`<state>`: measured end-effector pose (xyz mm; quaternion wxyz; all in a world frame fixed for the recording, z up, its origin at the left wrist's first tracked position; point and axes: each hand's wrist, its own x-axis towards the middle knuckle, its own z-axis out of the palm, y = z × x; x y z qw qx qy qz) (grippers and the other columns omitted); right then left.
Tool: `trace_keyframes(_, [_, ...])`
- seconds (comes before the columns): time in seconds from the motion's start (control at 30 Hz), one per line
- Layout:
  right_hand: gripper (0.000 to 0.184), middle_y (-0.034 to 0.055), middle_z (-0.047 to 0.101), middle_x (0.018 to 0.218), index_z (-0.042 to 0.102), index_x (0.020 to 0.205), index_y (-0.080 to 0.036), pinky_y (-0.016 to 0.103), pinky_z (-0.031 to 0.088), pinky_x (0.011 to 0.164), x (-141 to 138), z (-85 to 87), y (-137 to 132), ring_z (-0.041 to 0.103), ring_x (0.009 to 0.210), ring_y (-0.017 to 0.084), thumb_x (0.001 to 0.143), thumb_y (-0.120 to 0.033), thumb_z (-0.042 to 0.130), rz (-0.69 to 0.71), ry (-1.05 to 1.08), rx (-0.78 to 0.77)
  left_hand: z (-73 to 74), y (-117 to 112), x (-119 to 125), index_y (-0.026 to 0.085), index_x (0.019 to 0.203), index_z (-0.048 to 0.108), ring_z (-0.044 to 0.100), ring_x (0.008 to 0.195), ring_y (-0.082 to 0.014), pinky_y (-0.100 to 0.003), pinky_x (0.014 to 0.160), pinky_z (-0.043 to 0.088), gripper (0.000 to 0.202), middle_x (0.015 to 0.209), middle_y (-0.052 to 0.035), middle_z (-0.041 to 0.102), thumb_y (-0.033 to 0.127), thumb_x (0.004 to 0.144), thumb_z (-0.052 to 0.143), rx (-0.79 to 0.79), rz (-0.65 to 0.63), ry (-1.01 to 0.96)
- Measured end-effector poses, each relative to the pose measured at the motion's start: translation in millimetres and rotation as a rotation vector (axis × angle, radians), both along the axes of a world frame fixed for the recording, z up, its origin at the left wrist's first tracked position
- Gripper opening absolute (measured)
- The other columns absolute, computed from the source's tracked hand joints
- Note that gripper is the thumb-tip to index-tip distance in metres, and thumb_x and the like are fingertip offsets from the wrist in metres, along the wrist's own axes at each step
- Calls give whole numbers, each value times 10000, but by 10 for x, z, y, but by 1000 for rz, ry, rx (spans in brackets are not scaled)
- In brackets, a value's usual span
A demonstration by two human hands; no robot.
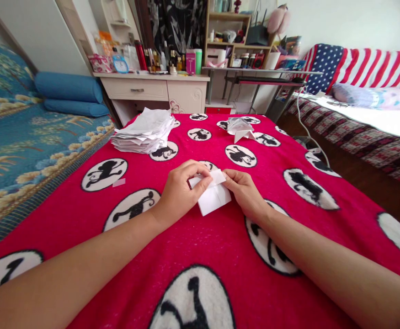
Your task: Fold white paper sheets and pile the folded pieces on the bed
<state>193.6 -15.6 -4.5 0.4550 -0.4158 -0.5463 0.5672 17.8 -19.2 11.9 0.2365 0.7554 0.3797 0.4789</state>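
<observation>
As hands (183, 185) pinch paper (214, 201) edges, stack (145, 130) well apart

White wall (344, 23); pale dresser (155, 91); brown floor (357, 172); blue patterned sofa (18, 146) at left.

One small piece of plain white paper (214, 201), folded, sits just about mid-scene over the red cloth (186, 256); I can't tell from here whether it touches down. Its broad panel is turned askew, one corner pointing to the near side, another out to the right. A faint crease marks that panel, and a narrower flap crosses its far end. Both far sides are pinched and partly hidden.
</observation>
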Motion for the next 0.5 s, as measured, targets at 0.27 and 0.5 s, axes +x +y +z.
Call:
trace_keyframes(0.27, [307,-14,575,694,609,820,-173,219,390,552,-9,41,-39,512,616,111,767,-465,688,38,12,131,-46,123,1,149,918,583,629,754,-120,-207,675,495,344,852,-22,664,248,655,781,-514,-19,-656])
trace_keyframes(0.5, [339,20,675,802,623,998,-165,238,461,619,-50,61,-51,605,684,131,736,-343,742,160,30,119,-29,145,5,141,945,574,640,694,-140,-239,608,528,394,839,-34,668,152,611,783,-826,-15,-951])
